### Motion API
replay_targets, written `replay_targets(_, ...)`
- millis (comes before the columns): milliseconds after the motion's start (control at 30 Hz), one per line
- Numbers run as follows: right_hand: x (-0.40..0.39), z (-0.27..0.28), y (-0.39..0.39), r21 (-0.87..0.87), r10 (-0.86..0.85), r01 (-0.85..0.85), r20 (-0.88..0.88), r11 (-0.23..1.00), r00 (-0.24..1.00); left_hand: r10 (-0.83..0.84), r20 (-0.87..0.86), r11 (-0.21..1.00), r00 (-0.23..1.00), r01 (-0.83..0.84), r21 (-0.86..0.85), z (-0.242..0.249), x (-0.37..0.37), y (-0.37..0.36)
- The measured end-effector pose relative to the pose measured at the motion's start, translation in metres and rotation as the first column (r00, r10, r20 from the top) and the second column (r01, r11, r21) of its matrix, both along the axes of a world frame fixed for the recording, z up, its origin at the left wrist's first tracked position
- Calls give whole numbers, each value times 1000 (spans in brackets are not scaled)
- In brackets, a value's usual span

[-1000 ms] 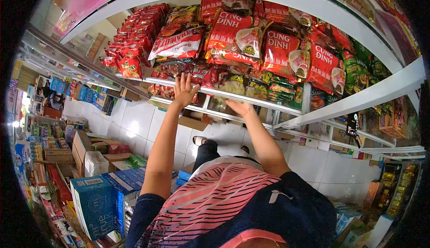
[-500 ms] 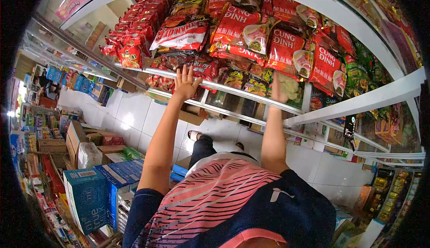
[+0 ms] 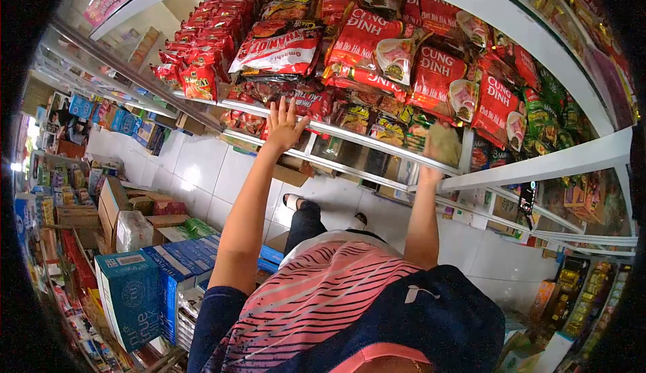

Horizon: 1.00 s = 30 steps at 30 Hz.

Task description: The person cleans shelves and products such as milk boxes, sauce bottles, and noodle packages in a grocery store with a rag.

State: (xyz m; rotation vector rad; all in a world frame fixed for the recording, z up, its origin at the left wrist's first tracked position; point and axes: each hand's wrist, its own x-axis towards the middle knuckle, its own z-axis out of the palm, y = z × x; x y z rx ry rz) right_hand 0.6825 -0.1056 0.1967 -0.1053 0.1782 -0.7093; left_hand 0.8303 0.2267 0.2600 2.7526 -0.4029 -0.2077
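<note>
My left hand [image 3: 286, 127] rests with spread fingers on the white front rail [image 3: 346, 135] of the shelf, holding nothing. My right hand [image 3: 431, 167] is closed on a crumpled yellowish-grey cloth [image 3: 445, 144] at the same rail, farther right. Blur hides part of its fingers. Just behind the cloth stand red noodle packs [image 3: 441, 83] marked "Cung Đình". Beyond my left hand lie a red and white Omachi pack [image 3: 277, 50] and darker red packs [image 3: 306, 100].
A white frame bar [image 3: 538, 161] slants across the right side. Small red packets [image 3: 200, 80] fill the shelf's left end. Blue milk cartons [image 3: 131, 299] and cardboard boxes [image 3: 114, 215] stand at lower left. White floor tiles [image 3: 202, 171] show below the shelf.
My right hand has moved right along the rail and slightly toward me, with the cloth. The left hand stays on the rail. The view has shifted slightly.
</note>
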Motion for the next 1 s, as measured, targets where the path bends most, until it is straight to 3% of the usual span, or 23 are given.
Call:
replay_targets(33, -7, 4, 3, 1, -6, 6, -7, 1000, 1000, 0, -12, 1000, 1000, 0, -12, 0, 0, 0)
replay_targets(100, -16, 6, 12, 226, -3, -105, 433, 968, 901, -2, -20, 1000, 1000, 1, -9, 0, 1, 0)
replay_targets(167, -1, -14, 21, 189, 22, -151, 554, 970, 832, 3, -39, 1000, 999, -3, 8, 1, 1, -1)
replay_targets(200, 9, -5, 35, 78, 206, -420, 781, 904, 590, -5, -11, 1000, 1000, 5, 9, -6, 3, 1)
replay_targets(233, 24, -3, 47, 170, 60, -239, 686, 956, 725, -57, 26, 991, 998, 53, 123, -22, 11, 6)
replay_targets(267, 34, -4, 60, 221, 83, -315, 685, 923, 724, -112, 59, 966, 992, 95, 240, -35, 17, 10)
replay_targets(333, 60, -20, 86, 493, 51, -468, 648, 733, 760, -67, 18, 981, 998, 62, 181, -18, 11, 6)
replay_targets(400, 77, -26, 118, 448, 196, -560, 633, 696, 749, 5, -7, 1000, 1000, -5, 22, 0, 0, -1)
replay_targets(433, 88, -36, 132, 385, 301, -516, 495, 765, 815, 1, 0, 999, 1000, -1, 33, 2, 0, -1)
replay_targets(467, 90, -9, 138, 481, 382, -554, 412, 680, 827, -1, 7, 999, 1000, 1, 40, 2, 0, -1)
replay_targets(533, 87, 0, 134, 419, 375, -507, 361, 753, 854, -6, 23, 999, 1000, 5, 35, 1, -1, -1)
replay_targets(633, 71, -22, 82, 256, 394, -538, 449, 803, 802, 2, 66, 1000, 998, -4, 27, -3, -2, -1)
replay_targets(667, 60, -18, 63, 151, 389, -461, 347, 875, 853, 2, 85, 1000, 996, -5, 29, -4, -2, -2)
replay_targets(733, 44, -23, 34, 104, 218, -259, 296, 960, 930, 13, 84, 1000, 996, -15, 23, -4, -3, -3)
replay_targets(833, 44, -8, 52, 135, 204, -249, 278, 959, 939, 19, 75, 1000, 997, -20, 19, -1, -2, -4)
replay_targets(900, 57, -13, 86, 240, 237, -428, 559, 871, 795, 5, 56, 1000, 998, -6, 10, 1, -3, -3)
replay_targets(933, 69, -20, 100, 374, 275, -417, 377, 829, 884, 17, 62, 1000, 998, -18, 10, 2, -4, -4)
replay_targets(967, 81, -19, 124, 367, 285, -427, 381, 827, 880, 18, 54, 1000, 998, -19, 14, 2, -4, -4)
replay_targets(1000, 88, -7, 146, 461, 325, -491, 394, 740, 860, 19, 47, 1000, 999, -20, 18, 2, -3, -4)
